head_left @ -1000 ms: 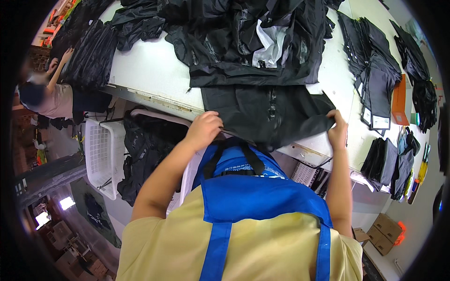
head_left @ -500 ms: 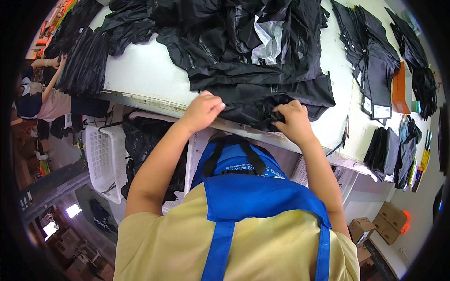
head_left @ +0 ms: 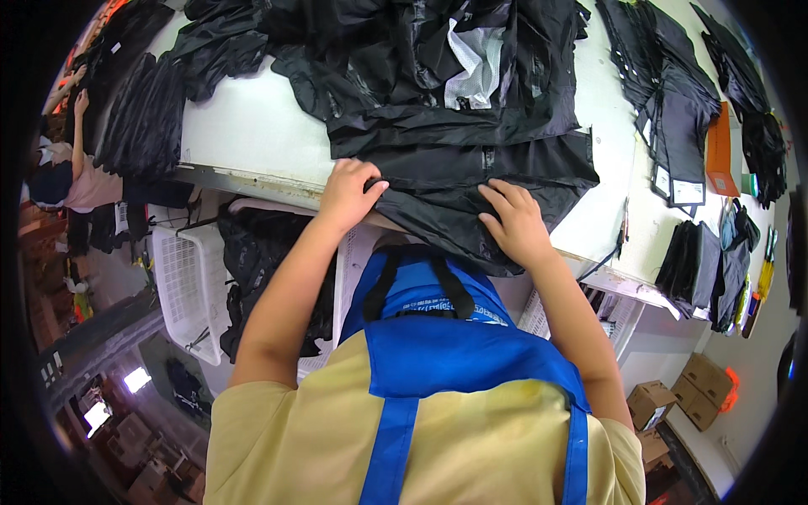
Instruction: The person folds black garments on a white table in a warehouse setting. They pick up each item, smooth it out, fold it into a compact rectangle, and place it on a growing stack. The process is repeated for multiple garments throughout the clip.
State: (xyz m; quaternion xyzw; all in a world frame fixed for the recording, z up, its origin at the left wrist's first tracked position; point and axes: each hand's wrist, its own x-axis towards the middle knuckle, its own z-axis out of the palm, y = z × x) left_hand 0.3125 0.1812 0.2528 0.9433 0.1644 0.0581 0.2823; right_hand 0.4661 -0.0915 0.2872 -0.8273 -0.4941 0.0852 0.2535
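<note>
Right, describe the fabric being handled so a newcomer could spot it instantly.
Find the white table. At its near edge lies black fabric, in front of a black garment heap. Only this piece has the left hand and right hand on it.

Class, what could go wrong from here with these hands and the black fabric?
The black fabric overhangs the white table, so it might slip if the left hand and right hand ease off. It is rumpled, so creases might set. The large black garment beyond matches in colour, so layers might get confused.
</note>
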